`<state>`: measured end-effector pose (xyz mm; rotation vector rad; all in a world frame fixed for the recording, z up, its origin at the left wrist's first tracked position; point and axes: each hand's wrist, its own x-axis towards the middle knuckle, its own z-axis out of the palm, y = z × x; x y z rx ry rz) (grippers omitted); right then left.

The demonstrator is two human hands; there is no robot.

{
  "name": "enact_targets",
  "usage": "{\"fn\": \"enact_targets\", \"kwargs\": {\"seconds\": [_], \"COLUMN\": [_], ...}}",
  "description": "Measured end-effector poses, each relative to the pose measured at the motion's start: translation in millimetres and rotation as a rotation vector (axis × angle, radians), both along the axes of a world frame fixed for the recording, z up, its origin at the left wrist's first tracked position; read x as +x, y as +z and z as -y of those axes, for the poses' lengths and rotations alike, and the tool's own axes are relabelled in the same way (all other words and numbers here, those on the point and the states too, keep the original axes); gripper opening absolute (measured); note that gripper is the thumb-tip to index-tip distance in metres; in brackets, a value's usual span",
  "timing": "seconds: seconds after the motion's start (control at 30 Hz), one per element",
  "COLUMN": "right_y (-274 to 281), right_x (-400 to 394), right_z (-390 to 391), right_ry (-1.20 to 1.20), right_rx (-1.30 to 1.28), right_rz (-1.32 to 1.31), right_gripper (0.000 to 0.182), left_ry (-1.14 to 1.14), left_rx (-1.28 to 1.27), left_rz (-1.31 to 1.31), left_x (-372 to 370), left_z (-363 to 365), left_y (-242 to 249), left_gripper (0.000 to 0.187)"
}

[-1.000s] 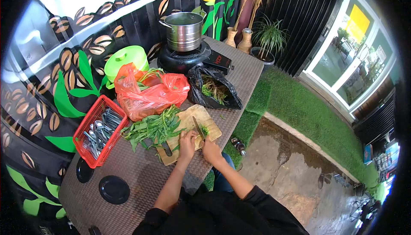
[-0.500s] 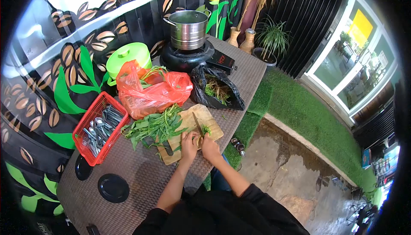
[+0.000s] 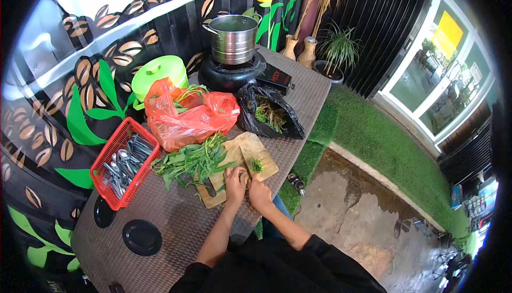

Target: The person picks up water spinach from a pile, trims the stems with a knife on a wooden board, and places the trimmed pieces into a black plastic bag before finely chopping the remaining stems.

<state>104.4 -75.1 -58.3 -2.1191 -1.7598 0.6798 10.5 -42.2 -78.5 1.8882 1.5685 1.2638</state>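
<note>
My right hand (image 3: 260, 192) is closed round the handle of a knife (image 3: 245, 159), whose blade points away over the wooden cutting board (image 3: 266, 157). Beside it my left hand (image 3: 235, 182) is closed, fingers bent over the board close to the blade; what they press on is mostly hidden, probably green stems. Chopped greens (image 3: 256, 165) lie in a small pile right of the blade. Long leafy greens (image 3: 194, 158) are heaped across the board's left side and the table. A dark handle (image 3: 209, 188) lies at the board's lower left.
A red plastic bag (image 3: 186, 122) and a black bag (image 3: 272, 114) of trimmings stand behind the board. At left are a red cutlery basket (image 3: 127, 199) and black plates (image 3: 142, 237). A steel pot (image 3: 233, 45) sits on a stove (image 3: 229, 77), near a green lidded container (image 3: 154, 77).
The knife and my right hand have shifted slightly left and toward me, showing more of the chopped pile. My left hand stays nearly in place.
</note>
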Motion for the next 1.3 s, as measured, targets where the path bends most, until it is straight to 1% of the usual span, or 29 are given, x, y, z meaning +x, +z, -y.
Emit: {"fn": "enact_targets", "kwargs": {"seconds": [0.07,0.17,0.23,0.27,0.3,0.37,0.5,0.6,0.67,0.7,0.77,0.8,0.87,0.9,0.93,0.97,1.0,1.07,1.2,1.27,1.3], "right_y": [-6,5,6,5,5,4,4,10,10,6,-2,-1,0,7,12,11,4,-9,0,-7,-7], "right_x": [6,16,20,20,21,23,21,23,26,29,31,30,24,17,12,11,11,14,12,4,4], "right_z": [-16,-21,-17,-16,-14,-11,-10,-12,-14,-16,-14,-11,-3,4,8,4,-4,-21,-7,7,4], "right_ry": [0.007,0.037,0.065,0.066,0.069,0.069,0.071,0.088,0.106,0.119,0.130,0.129,0.129,0.070,0.009,0.007,0.056,0.114,0.112,0.023,0.021], "right_rx": [-0.010,-0.045,-0.023,-0.023,-0.037,-0.050,-0.039,-0.054,-0.063,-0.044,-0.025,-0.013,0.000,0.012,0.021,0.019,0.048,0.073,0.059,0.008,0.007], "right_rz": [-0.006,-0.054,-0.069,-0.069,-0.070,-0.069,-0.060,-0.056,-0.054,-0.047,-0.037,-0.034,-0.030,-0.007,0.016,0.018,0.017,0.014,-0.018,0.001,0.003], "right_gripper": [0.030,0.029,0.030,0.030,0.031,0.032,0.034,0.034,0.034,0.034,0.033,0.033,0.032,0.028,0.024,0.024,0.024,0.024,0.024,0.029,0.029], "left_ry": [-0.013,-0.040,-0.038,-0.020,-0.021,-0.042,-0.063,-0.121,-0.169,-0.169,-0.159,-0.158,-0.158,-0.157,-0.138,-0.120,-0.119,-0.085,-0.059,-0.039,-0.040], "left_rx": [0.003,0.046,0.152,0.097,0.097,0.084,0.078,0.105,0.053,0.054,-0.084,-0.083,-0.102,-0.101,-0.079,-0.057,-0.059,-0.067,-0.032,-0.067,-0.068], "left_rz": [-0.023,-0.093,-0.070,-0.053,-0.053,-0.159,-0.194,-0.149,-0.073,-0.074,-0.011,-0.010,0.011,0.011,0.062,0.114,0.115,0.066,0.061,0.156,0.159], "left_x": [0,-2,-2,-3,-4,-6,-9,-12,-14,-13,-10,-9,-8,-8,-7,-5,-5,-4,-6,-6,-5], "left_z": [0,2,3,6,6,5,6,8,8,7,6,6,6,6,7,7,6,5,4,3,3], "left_y": [1,3,-1,-3,-2,-1,2,3,11,11,12,13,13,12,11,9,8,5,2,0,0], "left_gripper": [0.002,0.004,0.006,0.010,0.010,0.014,0.016,0.017,0.022,0.022,0.025,0.025,0.023,0.023,0.019,0.015,0.015,0.014,0.014,0.013,0.013]}}
